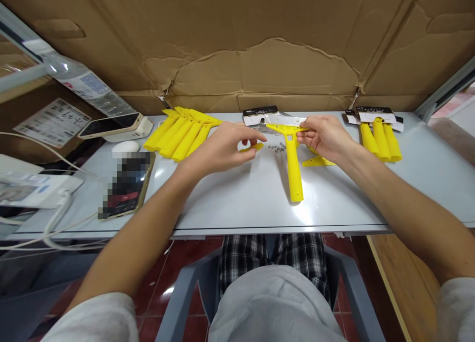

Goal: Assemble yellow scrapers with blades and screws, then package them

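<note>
My right hand [322,136] pinches the right end of the head of a yellow scraper [294,169], whose handle points toward me. A shiny metal blade [284,120] lies along the scraper's top edge. My left hand [230,144] is just left of the scraper head, thumb and forefinger apart. A small yellow piece [255,147] shows through the gap between those fingers; whether they touch it I cannot tell. Several small dark screws [280,148] are scattered behind the scraper. Another flat yellow piece [317,161] lies under my right hand, partly covered by it.
Several yellow handles [181,131] lie in a row at left. Packaged yellow scrapers [380,139] are at right, and a black-and-white card packet [260,114] is at the back. Phones [128,188], cables and a plastic bottle [85,79] occupy the left. Cardboard [260,74] walls the back.
</note>
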`<move>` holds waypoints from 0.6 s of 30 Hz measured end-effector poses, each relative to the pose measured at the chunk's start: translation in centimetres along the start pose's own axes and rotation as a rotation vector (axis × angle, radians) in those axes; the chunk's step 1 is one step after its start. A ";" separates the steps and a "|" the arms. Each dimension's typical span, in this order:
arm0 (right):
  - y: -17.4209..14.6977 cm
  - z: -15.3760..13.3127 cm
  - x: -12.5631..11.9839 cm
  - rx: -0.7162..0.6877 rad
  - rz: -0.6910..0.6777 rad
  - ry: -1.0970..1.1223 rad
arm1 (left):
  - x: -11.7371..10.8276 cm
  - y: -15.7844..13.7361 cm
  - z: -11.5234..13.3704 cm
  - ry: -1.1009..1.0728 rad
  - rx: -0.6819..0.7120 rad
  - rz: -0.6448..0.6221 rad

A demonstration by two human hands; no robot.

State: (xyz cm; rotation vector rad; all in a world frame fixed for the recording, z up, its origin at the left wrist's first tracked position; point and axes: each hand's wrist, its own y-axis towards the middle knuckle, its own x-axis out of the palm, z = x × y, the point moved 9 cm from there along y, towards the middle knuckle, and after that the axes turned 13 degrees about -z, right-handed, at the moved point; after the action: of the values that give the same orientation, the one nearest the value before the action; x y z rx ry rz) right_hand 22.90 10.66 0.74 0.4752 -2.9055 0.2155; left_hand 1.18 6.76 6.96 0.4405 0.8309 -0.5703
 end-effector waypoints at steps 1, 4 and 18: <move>0.0 0.0 0.0 0.004 -0.001 -0.001 | -0.5 -0.1 0.0 -0.052 -0.015 0.019; -0.2 0.0 0.3 0.015 -0.012 -0.001 | -1.4 -0.4 0.0 -0.238 -0.051 0.068; -0.1 1.0 1.0 0.046 -0.021 0.015 | 0.3 0.2 -4.6 -1.014 -0.173 0.344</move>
State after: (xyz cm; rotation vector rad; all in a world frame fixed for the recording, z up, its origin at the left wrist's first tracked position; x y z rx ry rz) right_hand 21.85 10.11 0.02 0.5086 -2.8848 0.2828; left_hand -1.11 9.49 4.02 0.0863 -0.1710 -0.3243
